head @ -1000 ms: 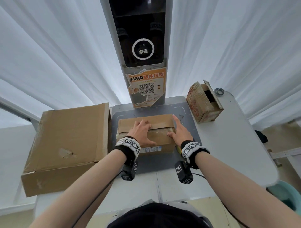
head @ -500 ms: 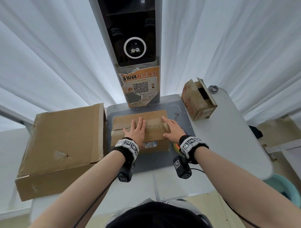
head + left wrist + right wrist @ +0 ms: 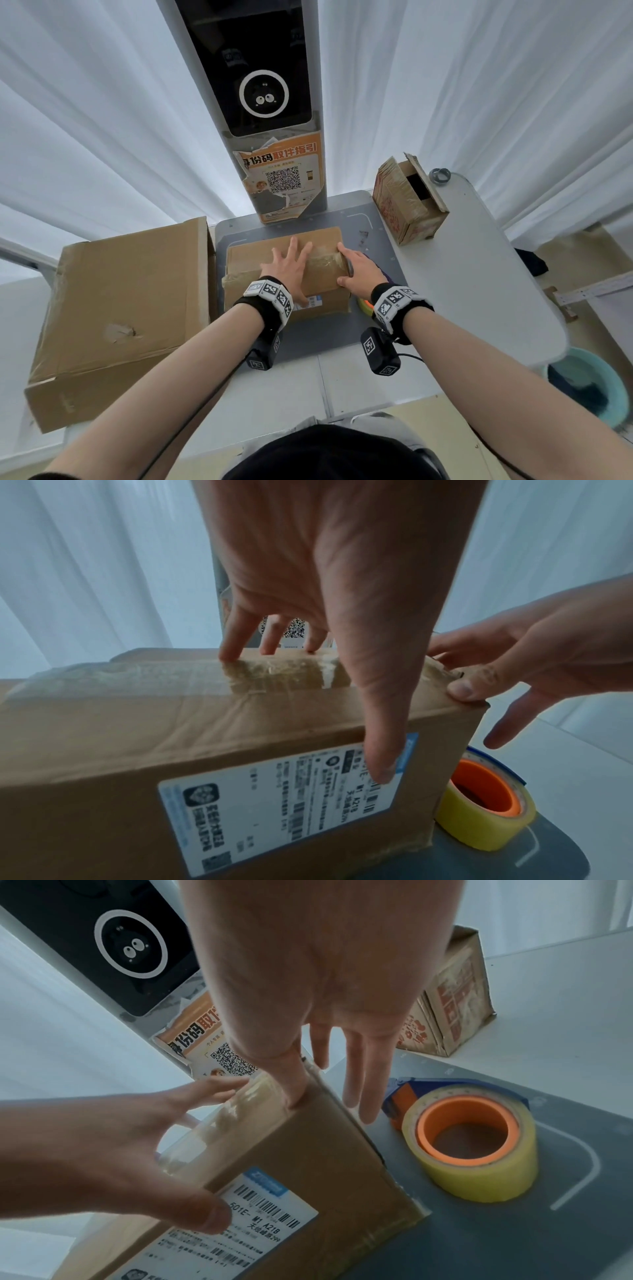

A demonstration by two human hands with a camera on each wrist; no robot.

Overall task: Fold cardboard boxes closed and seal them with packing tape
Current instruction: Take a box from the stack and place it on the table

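Observation:
A small cardboard box (image 3: 246,260) with a shipping label (image 3: 274,804) stands on a grey platform (image 3: 370,236). Clear tape (image 3: 281,673) runs across its closed top. My left hand (image 3: 287,270) lies flat on the tape with fingers spread, its thumb hanging over the labelled front face. My right hand (image 3: 359,274) is at the box's right end, with the thumb pressing on the top corner and straight fingers down the side. A yellow tape roll (image 3: 479,1139) with an orange core, in a blue dispenser, sits on the platform just right of the box.
A large closed cardboard box (image 3: 120,308) lies to the left. A small printed box (image 3: 407,209) with an open flap stands at the back right, a small ring (image 3: 440,175) behind it. A kiosk post (image 3: 281,178) rises behind. A teal bin (image 3: 589,383) sits below the table's right edge.
My left hand has flattened and slid a little to the right along the taped seam, towards the right hand. My right hand stays at the box's right end.

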